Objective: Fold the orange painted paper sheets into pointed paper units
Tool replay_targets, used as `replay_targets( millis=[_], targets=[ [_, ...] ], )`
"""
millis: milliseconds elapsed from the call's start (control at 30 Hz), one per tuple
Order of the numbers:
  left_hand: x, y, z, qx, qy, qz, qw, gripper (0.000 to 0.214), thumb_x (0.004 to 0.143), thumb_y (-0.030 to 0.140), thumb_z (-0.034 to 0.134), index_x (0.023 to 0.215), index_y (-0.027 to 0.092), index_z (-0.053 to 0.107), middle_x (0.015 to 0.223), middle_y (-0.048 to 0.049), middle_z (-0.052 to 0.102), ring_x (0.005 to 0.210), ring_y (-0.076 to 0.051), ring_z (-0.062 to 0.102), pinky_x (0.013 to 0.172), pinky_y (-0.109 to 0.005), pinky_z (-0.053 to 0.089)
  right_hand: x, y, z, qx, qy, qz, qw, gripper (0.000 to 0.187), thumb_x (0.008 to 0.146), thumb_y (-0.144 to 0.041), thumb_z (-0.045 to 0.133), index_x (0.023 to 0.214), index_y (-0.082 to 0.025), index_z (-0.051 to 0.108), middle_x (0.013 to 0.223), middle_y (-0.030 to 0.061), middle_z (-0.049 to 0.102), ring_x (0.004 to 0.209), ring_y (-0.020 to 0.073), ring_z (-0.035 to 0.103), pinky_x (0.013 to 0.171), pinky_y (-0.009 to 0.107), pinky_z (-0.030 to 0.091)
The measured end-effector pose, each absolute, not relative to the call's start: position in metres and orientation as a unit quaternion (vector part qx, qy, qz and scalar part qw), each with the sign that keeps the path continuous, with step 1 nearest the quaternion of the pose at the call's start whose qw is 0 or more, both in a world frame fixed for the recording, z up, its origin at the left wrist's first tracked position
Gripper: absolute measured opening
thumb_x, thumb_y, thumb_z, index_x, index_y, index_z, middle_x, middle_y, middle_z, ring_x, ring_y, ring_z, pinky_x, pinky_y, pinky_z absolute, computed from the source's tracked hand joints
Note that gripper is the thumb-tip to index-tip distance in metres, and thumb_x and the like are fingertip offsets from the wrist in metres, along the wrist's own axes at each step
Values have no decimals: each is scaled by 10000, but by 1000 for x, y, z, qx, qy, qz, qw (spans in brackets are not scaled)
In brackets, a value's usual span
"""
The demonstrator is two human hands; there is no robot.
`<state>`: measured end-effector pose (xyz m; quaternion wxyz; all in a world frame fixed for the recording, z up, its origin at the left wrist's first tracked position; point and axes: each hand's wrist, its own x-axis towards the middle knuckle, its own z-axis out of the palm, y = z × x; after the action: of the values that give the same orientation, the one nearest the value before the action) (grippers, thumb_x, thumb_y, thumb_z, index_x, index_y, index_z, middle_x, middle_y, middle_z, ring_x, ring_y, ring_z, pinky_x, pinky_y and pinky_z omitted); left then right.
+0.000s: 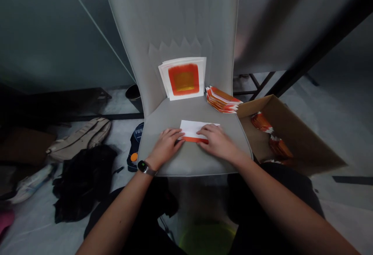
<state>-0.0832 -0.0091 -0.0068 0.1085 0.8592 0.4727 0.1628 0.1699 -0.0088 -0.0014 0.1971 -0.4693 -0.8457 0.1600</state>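
A white sheet of paper (192, 127) with an orange strip along its near edge lies on the grey chair seat (180, 165). My left hand (166, 145) grips its left end, fingers on top and thumb at the near edge. At the right end my right hand (217, 140) also holds the paper, its fingers bent over it and the thumb along the orange strip. Behind it, a few square white sheets with an orange-and-gold print (184, 79) lean against the backrest. To their right sits a stack of folded orange-and-white papers (222, 100).
A cardboard box (305, 138) on the right holds several bundles of folded papers (261, 122). On the floor at left are a beige bag (83, 138), a black cloth item (83, 181) and a dark blue item (135, 142). A dark bin (134, 96) stands behind the chair.
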Motion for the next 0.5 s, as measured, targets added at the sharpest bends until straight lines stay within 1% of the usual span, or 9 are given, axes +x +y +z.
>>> replay_targets(
  millis=[67, 133, 200, 267, 333, 400, 500],
  targets=[
    [-84, -7, -6, 854, 477, 170, 124, 275, 989, 321, 631, 1243, 224, 675, 1304, -73, 681, 1182, -252, 582, 998, -448, 477, 168, -7, -5, -428, -867, 169, 192, 249, 952, -265, 635, 1167, -173, 718, 1247, 138, 694, 1207, 296, 598, 1052, 450, 425],
    [-85, -6, -4, 851, 476, 175, 137, 332, 974, 330, 652, 1289, 223, 644, 1291, -74, 688, 1183, -257, 579, 1001, -452, 474, 168, -4, -7, -395, -880, 185, 189, 238, 963, -251, 612, 1159, -172, 722, 1256, 132, 702, 1205, 281, 614, 1057, 431, 433],
    [-85, -6, -3, 851, 472, 179, 146, 389, 963, 338, 664, 1334, 233, 612, 1277, -76, 693, 1186, -265, 575, 1005, -462, 469, 171, 0, -6, -381, -882, 207, 185, 255, 937, -238, 638, 1171, -177, 720, 1238, 123, 719, 1172, 279, 640, 1046, 427, 447],
    [-86, -7, -2, 851, 469, 184, 148, 415, 957, 335, 667, 1355, 244, 593, 1267, -80, 690, 1183, -270, 571, 1001, -469, 470, 176, 4, -4, -381, -878, 225, 182, 309, 873, -181, 678, 1179, -193, 719, 1208, 106, 736, 1126, 274, 662, 1046, 431, 449],
    [-86, -8, -2, 852, 464, 190, 149, 424, 955, 320, 665, 1364, 248, 581, 1262, -80, 684, 1182, -270, 564, 1000, -470, 470, 180, 5, -2, -383, -877, 227, 178, 378, 815, -96, 665, 1170, -211, 719, 1179, 83, 747, 1099, 259, 674, 1098, 455, 410],
    [-85, -10, -2, 859, 452, 188, 148, 411, 952, 307, 668, 1351, 252, 585, 1255, -71, 682, 1185, -269, 554, 1006, -468, 467, 184, 5, -1, -385, -882, 213, 171, 416, 790, -37, 615, 1149, -221, 718, 1169, 71, 746, 1107, 247, 672, 1165, 492, 337],
    [-81, -12, -1, 872, 434, 178, 138, 318, 952, 285, 672, 1266, 252, 638, 1241, -60, 681, 1171, -267, 552, 1005, -465, 464, 190, 5, -1, -395, -884, 191, 159, 391, 800, -8, 558, 1080, -225, 725, 1164, 69, 740, 1173, 245, 648, 1219, 530, 245]
  ],
)
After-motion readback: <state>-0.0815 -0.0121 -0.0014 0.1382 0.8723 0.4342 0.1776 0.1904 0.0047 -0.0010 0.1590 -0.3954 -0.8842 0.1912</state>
